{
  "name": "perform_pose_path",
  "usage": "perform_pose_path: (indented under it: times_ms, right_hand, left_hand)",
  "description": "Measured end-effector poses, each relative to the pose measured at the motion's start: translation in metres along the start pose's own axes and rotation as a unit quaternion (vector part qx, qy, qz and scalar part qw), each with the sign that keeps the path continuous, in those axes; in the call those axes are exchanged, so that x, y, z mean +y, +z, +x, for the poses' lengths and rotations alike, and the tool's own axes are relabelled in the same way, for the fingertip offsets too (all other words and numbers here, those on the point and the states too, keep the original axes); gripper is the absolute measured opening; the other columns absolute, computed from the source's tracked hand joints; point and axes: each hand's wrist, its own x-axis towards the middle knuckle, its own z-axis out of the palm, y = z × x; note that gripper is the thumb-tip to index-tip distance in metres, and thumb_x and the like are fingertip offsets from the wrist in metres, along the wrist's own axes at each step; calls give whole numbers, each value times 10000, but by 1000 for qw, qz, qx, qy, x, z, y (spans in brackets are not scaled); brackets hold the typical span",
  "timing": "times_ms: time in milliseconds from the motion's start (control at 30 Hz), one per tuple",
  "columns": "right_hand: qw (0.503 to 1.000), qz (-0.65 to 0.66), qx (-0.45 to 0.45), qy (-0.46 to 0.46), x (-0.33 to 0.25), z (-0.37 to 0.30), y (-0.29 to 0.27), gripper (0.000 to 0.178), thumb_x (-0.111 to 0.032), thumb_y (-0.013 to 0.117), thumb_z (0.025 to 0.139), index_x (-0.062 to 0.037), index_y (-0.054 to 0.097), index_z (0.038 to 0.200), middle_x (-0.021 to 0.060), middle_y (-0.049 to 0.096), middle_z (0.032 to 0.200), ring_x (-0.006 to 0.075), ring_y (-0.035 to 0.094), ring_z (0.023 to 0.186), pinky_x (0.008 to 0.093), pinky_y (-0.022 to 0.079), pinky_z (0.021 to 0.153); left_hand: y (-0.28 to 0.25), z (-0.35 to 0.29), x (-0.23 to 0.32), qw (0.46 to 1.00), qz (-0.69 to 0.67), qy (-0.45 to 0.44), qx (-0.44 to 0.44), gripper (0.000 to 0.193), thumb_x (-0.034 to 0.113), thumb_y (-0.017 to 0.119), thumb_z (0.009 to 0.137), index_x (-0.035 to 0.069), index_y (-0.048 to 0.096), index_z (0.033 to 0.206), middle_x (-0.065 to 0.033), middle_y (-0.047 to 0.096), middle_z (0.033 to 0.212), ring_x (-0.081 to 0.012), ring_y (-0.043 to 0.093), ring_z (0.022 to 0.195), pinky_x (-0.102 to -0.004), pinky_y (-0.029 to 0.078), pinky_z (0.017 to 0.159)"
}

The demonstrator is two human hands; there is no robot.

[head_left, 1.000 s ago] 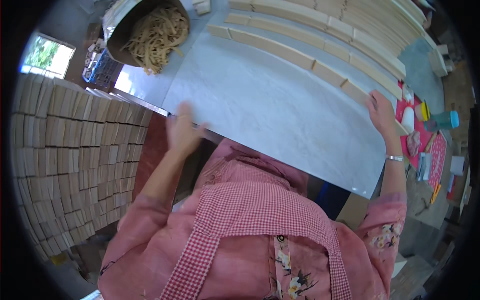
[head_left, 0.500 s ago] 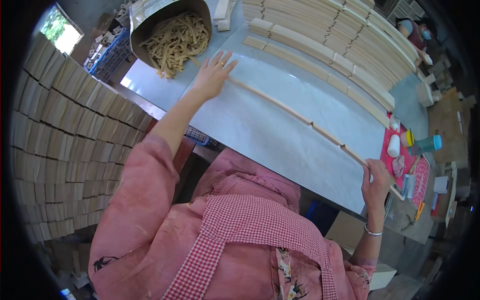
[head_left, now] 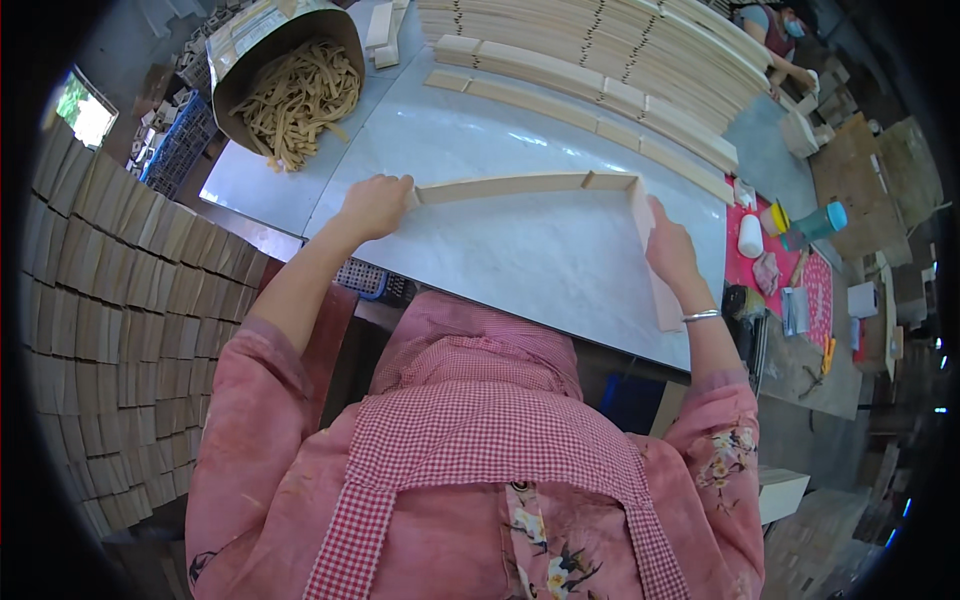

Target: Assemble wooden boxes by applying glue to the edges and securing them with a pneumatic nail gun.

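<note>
A thin, pale wooden strip [head_left: 520, 184] with notches across it stands on edge over the pale, glossy tabletop [head_left: 500, 260]. It is bent at a corner near its right part, so one section runs back toward me. My left hand [head_left: 375, 207] is closed around the strip's left end. On the folded section lies my right hand [head_left: 672, 245], gripping it just below the corner, thumb side hidden in part. Beyond the strip, a row of flat notched strips [head_left: 570, 118] lies across the table.
Stacked notched strips [head_left: 560, 35] fill the table's far side. An open sack of tan strips [head_left: 300, 100] lies at the far left, near a blue crate [head_left: 180, 140]. Wooden pieces are piled high [head_left: 130, 300] on the left. A white bottle [head_left: 750, 236] stands right; another person [head_left: 775, 45] works beyond.
The strip was nearly straight and is now raised on edge and folded at a corner. My left hand has closed on its end and come nearer; my right hand has moved left and away from me.
</note>
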Motion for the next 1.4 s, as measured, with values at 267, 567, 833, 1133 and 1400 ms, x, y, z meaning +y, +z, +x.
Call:
perform_pose_path:
  times_ms: [267, 567, 833, 1133, 1400]
  right_hand:
    - [955, 205, -94, -194, 5, -4, -5, 344, -88, 653, 866, -51, 677, 1207, 184, 710, 937, 352, 645, 757, 414, 528, 732]
    - [903, 76, 123, -404, -115, 11, 23, 222, -180, 794, 814, -64, 669, 956, 91, 620, 805, 262, 584, 728, 363, 488, 696]
    - [912, 161, 101, -363, -132, 14, 57, 273, -258, 806, 822, -73, 606, 844, 56, 595, 770, 245, 575, 714, 352, 477, 683]
    - [922, 138, 100, -349, -136, 14, 57, 275, -259, 803, 827, -71, 603, 845, 48, 609, 784, 240, 578, 719, 350, 473, 683]
    - [925, 126, 93, -346, -137, 11, 55, 264, -245, 794, 835, -72, 599, 874, 50, 611, 805, 241, 578, 735, 347, 471, 693]
  left_hand:
    - [-3, 19, -2, 955, -271, -68, -103, 395, 90, 503, 929, 14, 566, 1311, -228, 676, 962, -323, 682, 713, -407, 577, 601]
    - [7, 17, 23, 871, -481, -89, -47, 335, 259, 648, 962, -11, 611, 1155, -143, 663, 946, -225, 638, 663, -339, 591, 591]
    - [19, 16, 29, 889, -444, -106, 44, 394, 342, 677, 941, -29, 646, 1070, -179, 686, 944, -284, 660, 737, -380, 573, 683]
    - [44, 12, 30, 836, -528, -133, 66, 560, 294, 729, 927, 55, 511, 1385, -176, 624, 1191, -251, 646, 865, -356, 587, 775]
    - [50, -32, 14, 807, -590, 18, -26, 942, 129, 839, 761, -3, 307, 1528, -189, 635, 1142, -254, 644, 903, -333, 562, 801]
